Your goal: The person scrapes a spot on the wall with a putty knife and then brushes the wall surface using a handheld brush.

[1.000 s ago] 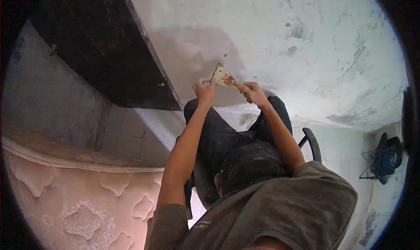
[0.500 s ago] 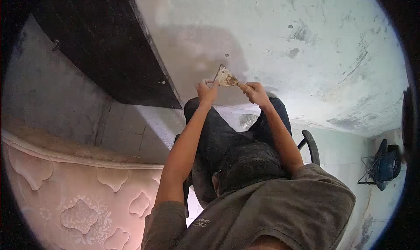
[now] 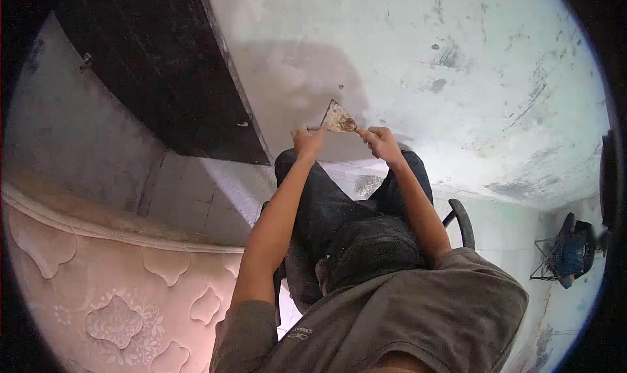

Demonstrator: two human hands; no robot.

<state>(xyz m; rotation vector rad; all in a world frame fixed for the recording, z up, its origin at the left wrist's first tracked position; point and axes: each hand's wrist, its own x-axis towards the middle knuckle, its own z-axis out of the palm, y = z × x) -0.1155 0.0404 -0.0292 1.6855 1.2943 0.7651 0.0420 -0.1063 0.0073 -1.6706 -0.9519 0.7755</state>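
Observation:
A stained, triangular putty knife (image 3: 339, 118) is held out in front of the wall (image 3: 405, 46). My right hand (image 3: 381, 143) is closed around its handle. At the blade's left corner is my left hand (image 3: 307, 141), with its thumb and fingers at the blade edge; whether it pinches the metal or only touches it is too small to tell. A shadow falls on the wall behind the blade.
A dark door-like panel (image 3: 163, 66) slants down at the left. The pink patterned mattress (image 3: 117, 301) lies at the lower left. A curved chair arm (image 3: 462, 223) is beside my right side, and a dark blue object on a wire frame (image 3: 569, 250) stands far right.
The view has shifted slightly, so the wall and the far-right object sit a little differently. Both hands and the putty knife appear slightly lower, in nearly the same hold.

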